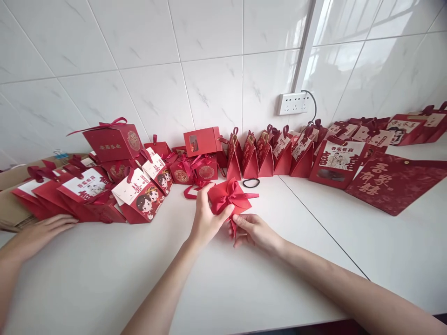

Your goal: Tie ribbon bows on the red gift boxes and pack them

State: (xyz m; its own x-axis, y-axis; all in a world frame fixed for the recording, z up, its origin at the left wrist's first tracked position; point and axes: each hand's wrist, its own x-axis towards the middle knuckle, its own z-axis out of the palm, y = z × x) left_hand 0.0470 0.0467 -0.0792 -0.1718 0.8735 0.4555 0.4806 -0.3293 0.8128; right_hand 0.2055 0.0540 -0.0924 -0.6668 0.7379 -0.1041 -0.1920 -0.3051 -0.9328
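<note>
Between my hands is a small red gift box (215,191) with a bright red ribbon bow (228,197) on its top. My left hand (206,215) grips the box from its left side, with the thumb pressed near the bow. Just below the bow, my right hand (256,232) pinches a hanging ribbon tail (233,227) between thumb and forefinger. Its other fingers curl loosely. Another ribbon end lies to the left of the box. A black elastic band (251,183) rests on the table right behind the box.
Another person's hand (42,232) lies at the left beside red gift bags (84,186). Several red boxes (206,168) and triangular bags (267,156) line the tiled wall. A large red folder (391,184) stands at the right. A power strip (293,103) is on the wall.
</note>
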